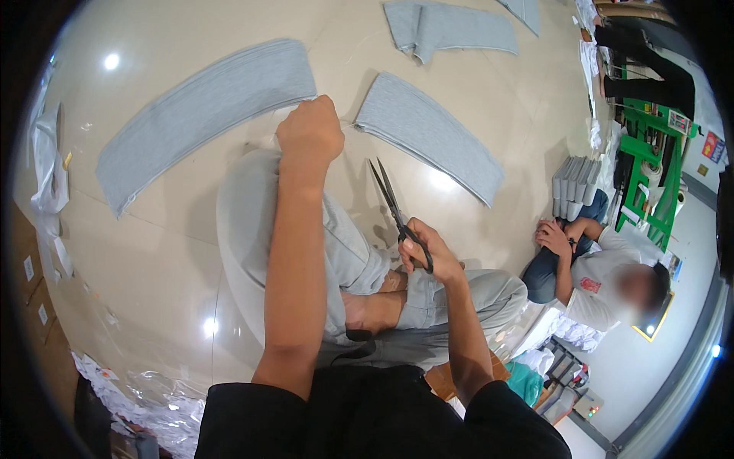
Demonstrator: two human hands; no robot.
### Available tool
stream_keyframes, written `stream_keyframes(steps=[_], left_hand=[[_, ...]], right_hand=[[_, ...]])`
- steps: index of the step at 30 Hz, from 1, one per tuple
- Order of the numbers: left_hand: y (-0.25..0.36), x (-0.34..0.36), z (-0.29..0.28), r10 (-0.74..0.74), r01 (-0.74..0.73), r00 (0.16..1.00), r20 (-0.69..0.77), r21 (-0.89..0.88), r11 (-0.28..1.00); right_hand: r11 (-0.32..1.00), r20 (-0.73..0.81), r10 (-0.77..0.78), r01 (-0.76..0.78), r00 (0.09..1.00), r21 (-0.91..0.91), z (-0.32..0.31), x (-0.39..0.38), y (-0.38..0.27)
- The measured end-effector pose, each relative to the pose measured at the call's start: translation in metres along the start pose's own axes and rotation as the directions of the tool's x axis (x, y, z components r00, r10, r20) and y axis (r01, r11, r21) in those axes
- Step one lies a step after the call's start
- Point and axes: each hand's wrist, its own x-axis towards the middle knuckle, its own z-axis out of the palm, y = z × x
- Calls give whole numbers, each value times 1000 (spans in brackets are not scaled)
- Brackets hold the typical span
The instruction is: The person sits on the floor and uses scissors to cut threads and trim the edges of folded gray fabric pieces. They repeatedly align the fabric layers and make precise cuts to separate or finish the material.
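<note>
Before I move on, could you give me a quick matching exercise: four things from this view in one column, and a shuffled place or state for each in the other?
Things:
1. Scissors
2. Left hand
3. Green frame
4. Leftmost grey fabric

Places or states:
A. Toward the picture's right edge, well away from the hands
B. Lying on the pale floor
C. Gripped in the right hand
D. Curled, by the right end of a fabric piece in this view

Right pairs: 1-C; 2-D; 3-A; 4-B
</note>
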Motion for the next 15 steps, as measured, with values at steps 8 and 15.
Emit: stream_keyframes(steps=[8,15], left_hand=[[-10,-16,-7,48,-50,992,-116,-17,999],[-57,-57,-57,94,-163,960,-264,-252,954]], right_hand=[[999,40,-34,35,999,-18,4,43,-20],[999,-11,26,-27,1000,-33,21,44,-19]])
